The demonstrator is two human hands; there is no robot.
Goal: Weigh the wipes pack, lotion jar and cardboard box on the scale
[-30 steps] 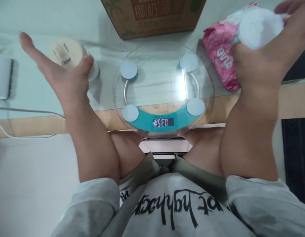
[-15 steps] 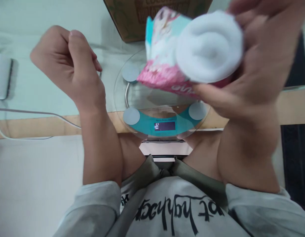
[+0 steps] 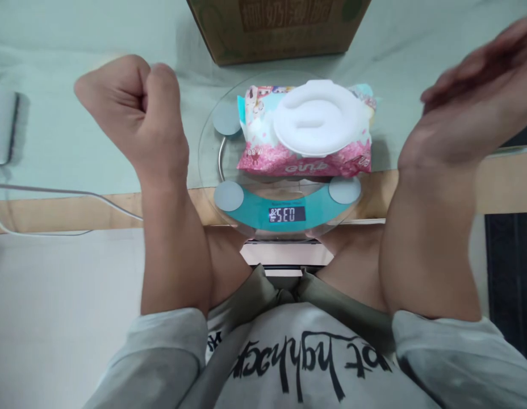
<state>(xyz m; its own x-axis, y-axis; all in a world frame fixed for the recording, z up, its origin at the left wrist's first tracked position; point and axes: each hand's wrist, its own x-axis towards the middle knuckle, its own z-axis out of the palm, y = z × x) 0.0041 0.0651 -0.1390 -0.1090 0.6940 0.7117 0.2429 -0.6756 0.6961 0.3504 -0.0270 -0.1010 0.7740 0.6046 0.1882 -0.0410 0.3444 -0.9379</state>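
Observation:
A pack of wet wipes (image 3: 263, 128) in pink, white and light blue lies flat on a round glass scale (image 3: 255, 211), its white oval lid (image 3: 317, 136) facing up. Lit digits show on the scale's small display (image 3: 287, 214), set in a teal band along the near side. My right hand (image 3: 480, 102) is raised to the right of the pack, apart from it, its fingers stretched and slightly blurred with nothing in them. To the left of the scale my left hand (image 3: 136, 108) makes a fist with the thumb on top; nothing shows in it.
A brown cardboard box (image 3: 280, 34) stands just behind the scale. At the far left are a white device (image 3: 3, 122) and cables (image 3: 67, 192). The pale green cloth (image 3: 97, 34) covers the table up to its wooden front edge (image 3: 442, 184).
The wipes pack has come down onto the scale and my right hand has let it go, moving off to the right. The display now shows large digits. My left fist has shifted slightly.

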